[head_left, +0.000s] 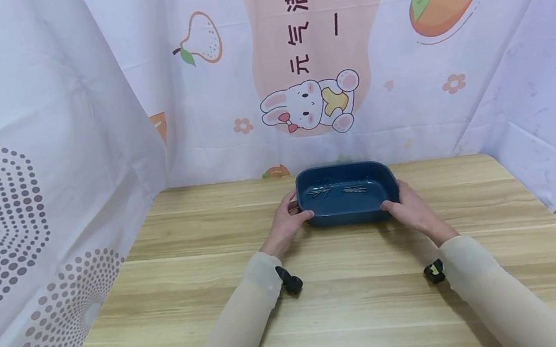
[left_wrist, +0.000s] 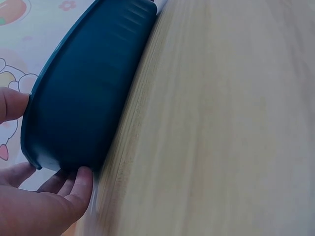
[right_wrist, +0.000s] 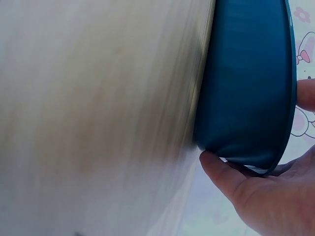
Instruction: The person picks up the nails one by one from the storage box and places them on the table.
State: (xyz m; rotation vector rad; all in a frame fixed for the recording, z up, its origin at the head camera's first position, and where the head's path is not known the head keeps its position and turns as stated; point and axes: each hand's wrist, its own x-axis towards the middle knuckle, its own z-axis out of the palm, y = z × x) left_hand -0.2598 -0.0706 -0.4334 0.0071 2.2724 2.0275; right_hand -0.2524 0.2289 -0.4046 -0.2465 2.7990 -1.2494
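A dark blue rectangular basin (head_left: 349,218) with rounded corners is near the far edge of the table. My left hand (head_left: 284,223) grips its left end, thumb over the rim and fingers beneath the side. At the opposite end, my right hand (head_left: 413,211) holds it the same way. Both wrist views show the basin's outer wall (left_wrist: 78,93) with fingertips tucked near its bottom edge. Inside lie several thin, shiny sticks: a crossed group (head_left: 318,193) on the left and a neater bundle (head_left: 355,189) to the right. They are too small to name exactly.
The light wood-grain table (head_left: 360,315) spreads between and around my forearms. Just behind the basin hangs a printed curtain (head_left: 218,122), with more white cloth along the left and right sides. Each wrist carries a small black camera (head_left: 292,283).
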